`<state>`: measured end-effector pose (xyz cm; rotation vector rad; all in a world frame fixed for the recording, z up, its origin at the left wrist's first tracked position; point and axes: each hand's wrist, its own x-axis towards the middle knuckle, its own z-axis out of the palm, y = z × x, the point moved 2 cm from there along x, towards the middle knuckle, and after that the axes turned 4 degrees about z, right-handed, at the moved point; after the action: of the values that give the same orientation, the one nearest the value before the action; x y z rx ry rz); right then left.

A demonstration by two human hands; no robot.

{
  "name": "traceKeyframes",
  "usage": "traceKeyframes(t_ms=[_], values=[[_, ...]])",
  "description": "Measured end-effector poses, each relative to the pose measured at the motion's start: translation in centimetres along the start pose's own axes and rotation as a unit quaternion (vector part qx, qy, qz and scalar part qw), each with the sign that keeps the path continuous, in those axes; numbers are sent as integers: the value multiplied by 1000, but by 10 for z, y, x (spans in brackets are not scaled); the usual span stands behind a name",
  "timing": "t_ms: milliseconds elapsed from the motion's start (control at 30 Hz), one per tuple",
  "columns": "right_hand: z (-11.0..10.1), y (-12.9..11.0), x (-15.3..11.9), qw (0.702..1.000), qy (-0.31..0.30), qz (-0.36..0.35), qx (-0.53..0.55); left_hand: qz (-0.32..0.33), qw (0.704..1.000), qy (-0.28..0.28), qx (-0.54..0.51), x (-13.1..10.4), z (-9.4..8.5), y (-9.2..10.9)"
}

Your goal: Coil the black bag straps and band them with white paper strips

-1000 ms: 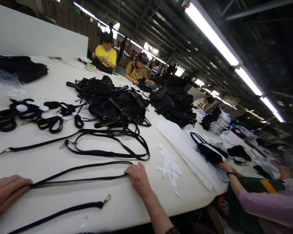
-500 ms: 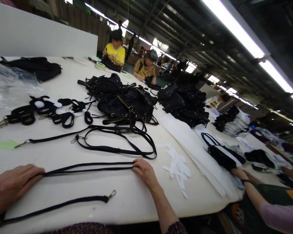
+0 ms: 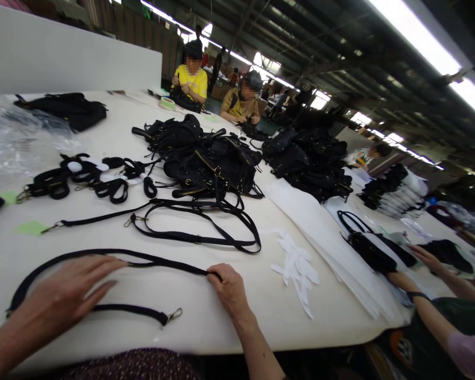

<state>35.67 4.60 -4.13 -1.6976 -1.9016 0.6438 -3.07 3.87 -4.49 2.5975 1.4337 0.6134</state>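
A long black strap [image 3: 174, 264] with a metal clip hook [image 3: 174, 315] at one end lies in a loop on the pale table close to me. My right hand [image 3: 227, 287] is closed in a pinch on the strap at its right end. My left hand [image 3: 69, 287] reaches over the loop, fingers stretched out and thumb apart, fingertips beside the strap. It hides part of the strap beneath it. Just beyond lies another black strap [image 3: 198, 240], loosely coiled, with metal hooks and a green paper tag [image 3: 30, 228] by one end.
Black bags [image 3: 214, 163] are heaped behind the straps. Bundled straps [image 3: 55, 182] and clear plastic [image 3: 19, 137] lie left. White strips [image 3: 296, 264] and white sheets [image 3: 320, 237] lie right. A co-worker's hand [image 3: 399, 282] touches a black bag [image 3: 368, 250] at right.
My left hand has moved right and inward, and its fingers have come off the strap. The strap, earlier drawn straight between my hands, now bows into a wide loop. My right hand still pinches it.
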Motion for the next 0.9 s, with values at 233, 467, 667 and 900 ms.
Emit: traceKeyframes(t_ms=[233,467,667,900], values=[[29,-27,-16,999,20,-45,-10,97,985,-130,-62,15,31,79],[46,-39,-14,999,2,-51,6,123,986,-50,-102,49,40,105],[34,-44,-11,997,-48,-31,54,128,986,-16,-109,65,58,102],[16,-47,-18,992,-88,-12,89,118,983,-48,-130,67,59,99]])
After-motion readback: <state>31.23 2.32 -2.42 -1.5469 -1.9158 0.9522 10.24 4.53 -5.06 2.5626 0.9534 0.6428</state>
